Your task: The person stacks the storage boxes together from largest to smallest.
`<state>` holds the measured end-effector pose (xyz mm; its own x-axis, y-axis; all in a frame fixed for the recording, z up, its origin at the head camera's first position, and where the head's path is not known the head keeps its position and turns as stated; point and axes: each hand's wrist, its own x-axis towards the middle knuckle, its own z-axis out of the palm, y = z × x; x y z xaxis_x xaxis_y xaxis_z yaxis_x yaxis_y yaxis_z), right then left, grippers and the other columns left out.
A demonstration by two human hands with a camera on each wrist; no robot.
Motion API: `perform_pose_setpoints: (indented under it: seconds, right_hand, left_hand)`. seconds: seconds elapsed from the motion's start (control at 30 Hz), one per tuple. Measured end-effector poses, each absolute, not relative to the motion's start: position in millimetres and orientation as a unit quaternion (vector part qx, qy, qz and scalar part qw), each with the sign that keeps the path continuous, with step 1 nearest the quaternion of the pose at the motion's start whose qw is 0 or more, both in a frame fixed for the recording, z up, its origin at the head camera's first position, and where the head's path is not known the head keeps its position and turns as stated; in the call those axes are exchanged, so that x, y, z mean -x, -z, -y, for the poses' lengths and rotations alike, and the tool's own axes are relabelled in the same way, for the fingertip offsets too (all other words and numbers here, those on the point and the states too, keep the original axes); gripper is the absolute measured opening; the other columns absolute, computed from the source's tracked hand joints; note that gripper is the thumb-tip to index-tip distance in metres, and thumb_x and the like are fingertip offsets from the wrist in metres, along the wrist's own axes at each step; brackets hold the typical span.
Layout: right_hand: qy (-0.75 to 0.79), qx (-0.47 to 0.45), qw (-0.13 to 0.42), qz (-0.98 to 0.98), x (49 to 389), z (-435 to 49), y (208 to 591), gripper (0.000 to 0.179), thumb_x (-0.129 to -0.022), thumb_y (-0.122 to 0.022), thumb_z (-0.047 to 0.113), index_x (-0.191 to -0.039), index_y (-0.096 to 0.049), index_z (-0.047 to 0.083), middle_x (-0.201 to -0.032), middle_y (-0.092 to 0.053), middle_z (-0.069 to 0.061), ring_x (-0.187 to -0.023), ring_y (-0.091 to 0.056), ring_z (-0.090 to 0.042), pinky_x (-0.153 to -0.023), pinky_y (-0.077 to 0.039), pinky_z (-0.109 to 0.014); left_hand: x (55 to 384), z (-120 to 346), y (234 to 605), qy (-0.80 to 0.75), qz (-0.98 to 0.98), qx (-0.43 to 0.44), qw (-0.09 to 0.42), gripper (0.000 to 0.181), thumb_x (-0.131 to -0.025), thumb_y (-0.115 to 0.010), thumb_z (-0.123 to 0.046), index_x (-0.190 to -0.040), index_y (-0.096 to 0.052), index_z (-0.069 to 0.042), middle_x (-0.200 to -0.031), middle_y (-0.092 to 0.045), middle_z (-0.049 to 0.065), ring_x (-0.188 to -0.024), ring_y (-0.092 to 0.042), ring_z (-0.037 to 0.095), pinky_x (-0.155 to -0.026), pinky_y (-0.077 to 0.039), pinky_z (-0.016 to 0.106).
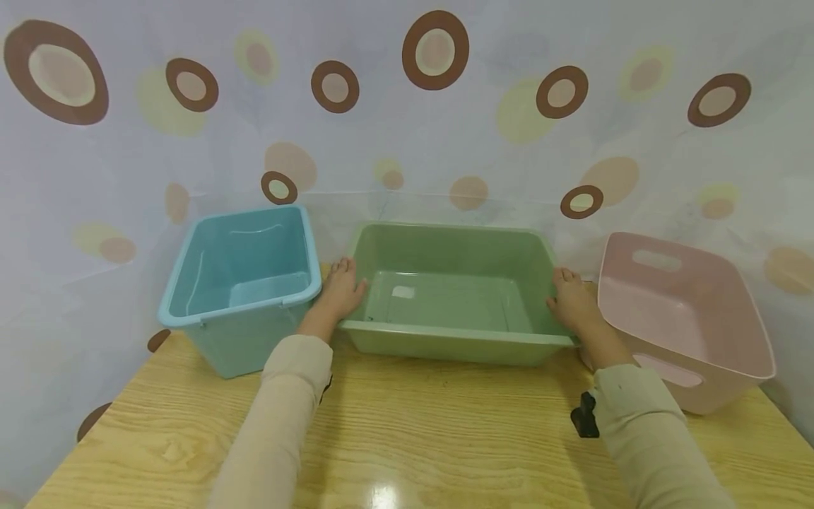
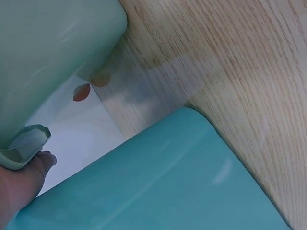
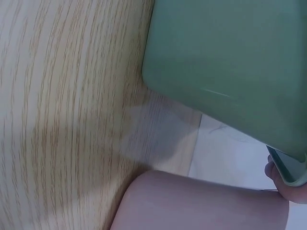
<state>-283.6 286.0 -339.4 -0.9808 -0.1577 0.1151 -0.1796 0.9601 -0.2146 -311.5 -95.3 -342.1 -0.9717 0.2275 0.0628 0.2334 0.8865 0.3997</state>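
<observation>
Nearest, the wood-grain surface (image 1: 413, 424) stretches in front of 3 containers, between 2 rolled sleeves (image 1: 273, 417). Beyond it, the left hand (image 1: 340, 290) grips the left end rim of a green tub (image 1: 454, 346), and the right hand (image 1: 572, 300) grips its right end rim, so the tub lies directly between the 2 hands. Whether its base touches the surface I cannot tell. On the tub's floor shows 1 small white patch (image 1: 403, 291), label or glare, too unclear to tell.

Just left of the left hand stands a blue bin (image 1: 244, 346), open side up; the gap between bin and tub is narrow, with the hand inside it. On the other side, a pink basket (image 1: 718, 389) with 2 handle slots stands just beside the right hand, leaving a similarly tight gap. Close behind all 3 containers hangs a pale cloth (image 1: 381, 127) printed with brown rings.
</observation>
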Motion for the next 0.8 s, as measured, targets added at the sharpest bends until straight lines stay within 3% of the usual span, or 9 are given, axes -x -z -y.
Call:
perform_pose_setpoints:
  seconds: [0.17,0.47,0.7,0.8]
  right_hand:
    - [-0.108,-0.081,0.041,0.99,282.6,-285.9,339.4,0.057,-0.09,-0.051,0.003,-0.133,-0.023,-0.022,-0.138,-0.023,-0.043,-0.129,-0.021,-0.055,-0.107,-0.024,-0.061]
    - [-0.103,-0.077,0.059,0.99,283.2,-285.9,341.2,0.055,-0.088,-0.052,0.001,-0.13,-0.026,-0.024,-0.135,-0.026,-0.044,-0.127,-0.024,-0.056,-0.106,-0.026,-0.06]
    - [-0.111,-0.069,0.038,0.991,280.9,-284.4,339.8,0.055,-0.09,-0.048,0.0,-0.132,-0.022,-0.026,-0.138,-0.02,-0.045,-0.129,-0.018,-0.057,-0.107,-0.022,-0.061]
    - [-0.105,-0.067,0.04,0.991,281.0,-284.6,340.2,0.055,-0.09,-0.046,-0.001,-0.131,-0.022,-0.027,-0.137,-0.021,-0.045,-0.129,-0.02,-0.057,-0.108,-0.023,-0.06]
  left_hand:
    - [313.3,94.5,342.9,0.189,0.975,0.117,0.005,0.053,-0.1,-0.031,-0.015,-0.141,-0.016,0.015,-0.149,-0.015,0.032,-0.14,-0.012,0.043,-0.117,-0.014,0.046]
    - [313.6,93.2,340.6,0.187,0.977,0.098,-0.024,0.055,-0.097,-0.034,-0.006,-0.143,-0.012,0.012,-0.152,-0.01,0.029,-0.141,-0.009,0.042,-0.117,-0.013,0.046]
    - [323.2,95.6,349.4,0.18,0.978,0.108,-0.023,0.056,-0.096,-0.036,-0.005,-0.145,-0.012,0.009,-0.153,-0.01,0.026,-0.142,-0.009,0.04,-0.117,-0.012,0.045]
    - [392.1,113.2,419.6,0.163,0.979,0.122,0.023,0.058,-0.095,-0.036,-0.008,-0.147,-0.012,0.005,-0.154,-0.009,0.023,-0.142,-0.008,0.039,-0.117,-0.012,0.046]
